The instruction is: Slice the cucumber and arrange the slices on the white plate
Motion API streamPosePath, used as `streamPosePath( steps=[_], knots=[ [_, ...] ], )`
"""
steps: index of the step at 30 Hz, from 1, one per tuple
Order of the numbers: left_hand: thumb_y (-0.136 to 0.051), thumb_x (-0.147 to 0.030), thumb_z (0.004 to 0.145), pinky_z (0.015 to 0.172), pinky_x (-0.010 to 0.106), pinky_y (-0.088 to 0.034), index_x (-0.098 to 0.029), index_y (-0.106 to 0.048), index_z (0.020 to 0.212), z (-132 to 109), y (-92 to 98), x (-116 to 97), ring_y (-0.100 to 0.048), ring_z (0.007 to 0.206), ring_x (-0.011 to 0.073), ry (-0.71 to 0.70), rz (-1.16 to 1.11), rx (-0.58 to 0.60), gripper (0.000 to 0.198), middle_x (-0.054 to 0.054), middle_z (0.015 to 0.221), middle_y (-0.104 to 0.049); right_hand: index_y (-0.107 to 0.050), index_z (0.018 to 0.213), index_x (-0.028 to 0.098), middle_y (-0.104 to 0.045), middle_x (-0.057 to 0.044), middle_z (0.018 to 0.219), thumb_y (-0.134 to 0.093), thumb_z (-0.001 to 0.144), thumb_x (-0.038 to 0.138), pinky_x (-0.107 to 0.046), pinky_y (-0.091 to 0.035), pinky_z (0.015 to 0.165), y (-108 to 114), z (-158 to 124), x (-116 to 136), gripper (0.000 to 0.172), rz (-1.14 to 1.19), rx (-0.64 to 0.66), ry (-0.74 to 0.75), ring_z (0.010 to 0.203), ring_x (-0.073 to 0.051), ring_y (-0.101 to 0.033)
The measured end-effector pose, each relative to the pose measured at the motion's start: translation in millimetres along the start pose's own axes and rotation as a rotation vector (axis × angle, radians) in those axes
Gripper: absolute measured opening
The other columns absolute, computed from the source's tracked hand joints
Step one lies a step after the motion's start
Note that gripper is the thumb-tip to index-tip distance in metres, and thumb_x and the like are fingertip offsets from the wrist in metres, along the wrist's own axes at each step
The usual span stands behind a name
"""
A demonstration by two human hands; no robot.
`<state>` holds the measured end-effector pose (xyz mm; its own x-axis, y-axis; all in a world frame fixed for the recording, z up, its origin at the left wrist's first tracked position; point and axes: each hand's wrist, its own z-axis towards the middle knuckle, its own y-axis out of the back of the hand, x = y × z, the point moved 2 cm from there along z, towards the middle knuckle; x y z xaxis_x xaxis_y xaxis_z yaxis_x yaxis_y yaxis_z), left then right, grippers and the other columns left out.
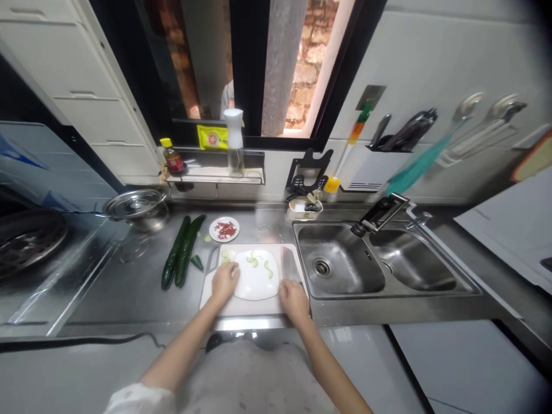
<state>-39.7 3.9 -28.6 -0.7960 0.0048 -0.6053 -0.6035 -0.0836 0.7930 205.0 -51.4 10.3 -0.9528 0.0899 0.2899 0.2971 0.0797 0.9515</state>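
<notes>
**Two hands at a plate of sliced cucumber on a cutting board**

The white plate [254, 287] sits in the middle of the cutting board [250, 309], on the steel counter [138, 287] just left of the sink [357, 276]. A few cucumber slices [254, 260] lie on the plate towards 12 and 1 o'clock, with a few more just off its rim near 10 o'clock.

The left hand [225, 280] rests at the plate's 9 o'clock edge with its fingers bent downward. Whether they pinch a slice cannot be told. The right hand [294, 300] is at 4 o'clock of the plate, its fingers apparently clenched over the handle of a cleaver [290, 263]. The blade lies flat on the board and points to 12 o'clock along the plate's 3 o'clock side.

Two whole cucumbers [180, 259] lie well apart from the plate at 9 to 10 o'clock. A small dish [212, 231] of red pieces stands at 11 o'clock.

Good practice, as judged from this layout:
- Keep the blade flat, with its edge turned away from the plate, while the left hand works.
- Steady the plate at its rim so it does not slide on the board.
- Handle the thin, wet slices with the fingertips only.
</notes>
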Motion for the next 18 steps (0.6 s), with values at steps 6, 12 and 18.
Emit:
streamPosePath(
  steps=[6,12,18],
  knots=[
    [-0.053,-0.028,0.084,0.086,0.029,-0.043,-0.022,-0.065,0.103,-11.3,26.3,34.8,-0.059,0.098,0.0196,0.045,0.109,0.039,0.023,0.006,0.101,-0.066,-0.067,0.11,0.019,-0.068,-0.008,0.101,-0.042,0.09,0.027,-0.024,-0.04,0.081,10.2,-14.8,-0.8,0.033,0.166,-0.019,-0.013,0.092,-0.018,-0.06],
    [-0.052,-0.034,0.086,0.088,0.031,-0.041,-0.021,-0.062,0.111,-11.1,28.8,37.2,-0.059,0.099,0.0214,0.139,0.189,0.033,0.03,0.008,0.105,-0.066,-0.07,0.103,0.017,-0.069,-0.007,0.095,-0.043,0.088,0.03,-0.025,-0.043,0.079,-9.7,-10.2,20.1,0.033,0.322,-0.033,0.06,0.086,-0.018,-0.061],
    [-0.052,-0.046,0.084,0.091,0.038,-0.038,-0.02,-0.06,0.109,-4.3,20.9,35.2,-0.057,0.105,0.026,0.275,0.267,0.037,0.037,0.01,0.108,-0.066,-0.07,0.101,0.016,-0.069,-0.007,0.092,-0.04,0.09,0.028,-0.024,-0.043,0.077,-19.8,1.8,41.5,0.033,0.403,-0.052,0.153,0.083,-0.017,-0.061]
  ],
)
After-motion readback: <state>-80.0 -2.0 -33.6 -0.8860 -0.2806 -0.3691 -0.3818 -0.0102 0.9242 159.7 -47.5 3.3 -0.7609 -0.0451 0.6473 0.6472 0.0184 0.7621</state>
